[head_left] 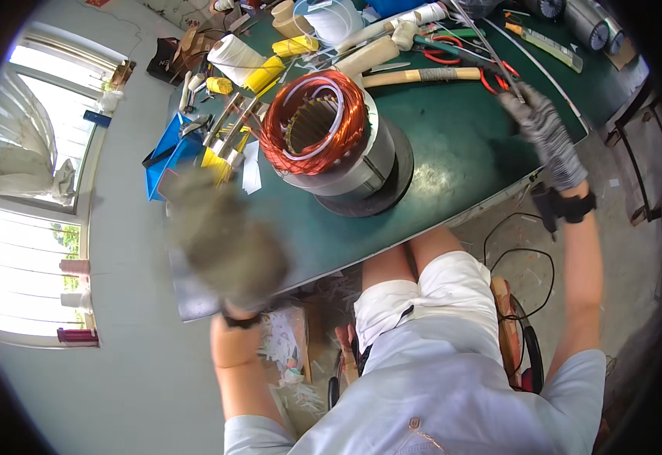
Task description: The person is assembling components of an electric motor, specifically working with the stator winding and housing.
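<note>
A motor stator (361,171) stands tilted toward the left on a round black base (400,178). Its copper winding (272,136) forms a thick laced ring around the slotted bore, with a pale sleeve lying along it. My left hand (228,235), gloved, is smeared by motion over the table's left end, so its fingers cannot be made out. At the right, my right hand (547,135), in a grey striped glove, is closed on the lower end of a long thin metal rod (490,49). Red-handled scissors (490,82) lie close to those fingertips.
The green table (460,163) carries a wooden-handled hammer (429,76), white rolls (236,59), yellow spools (262,73) and a tube (547,45) at the back. A blue bin (170,155) sits left. Wire spools (587,26) stand far right; a black cable (520,250) crosses the floor.
</note>
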Demonstrator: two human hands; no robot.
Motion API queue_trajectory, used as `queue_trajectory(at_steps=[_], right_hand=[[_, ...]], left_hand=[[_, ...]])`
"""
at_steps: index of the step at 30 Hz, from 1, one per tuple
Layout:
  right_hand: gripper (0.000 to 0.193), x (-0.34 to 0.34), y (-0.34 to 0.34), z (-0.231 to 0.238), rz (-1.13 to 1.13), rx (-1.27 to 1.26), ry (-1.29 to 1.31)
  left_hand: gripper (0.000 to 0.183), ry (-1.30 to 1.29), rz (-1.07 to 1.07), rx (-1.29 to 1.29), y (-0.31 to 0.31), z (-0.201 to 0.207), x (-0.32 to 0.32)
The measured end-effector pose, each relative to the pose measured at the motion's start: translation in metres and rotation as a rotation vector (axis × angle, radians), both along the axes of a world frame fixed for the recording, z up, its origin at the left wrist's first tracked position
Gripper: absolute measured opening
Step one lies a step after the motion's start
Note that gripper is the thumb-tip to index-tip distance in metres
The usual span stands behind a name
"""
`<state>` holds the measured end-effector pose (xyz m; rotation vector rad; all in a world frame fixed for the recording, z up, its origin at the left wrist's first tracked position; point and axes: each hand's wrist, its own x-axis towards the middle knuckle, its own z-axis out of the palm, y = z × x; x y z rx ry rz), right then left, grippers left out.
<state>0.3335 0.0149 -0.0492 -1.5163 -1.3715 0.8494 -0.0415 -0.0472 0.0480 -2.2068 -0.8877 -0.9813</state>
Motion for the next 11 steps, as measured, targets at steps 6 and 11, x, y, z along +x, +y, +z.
queue_trajectory(at_steps=[6, 11], right_hand=[[0.037, -0.127, -0.015, 0.001, 0.470, -0.058, 1.128], [0.038, -0.164, -0.003, 0.003, 0.358, -0.154, 1.356]], left_hand=[[0.054, 0.016, 0.131, -0.152, 0.026, -0.054, 0.062], [0.053, 0.107, 0.282, 0.031, 0.042, -0.077, 0.064]])
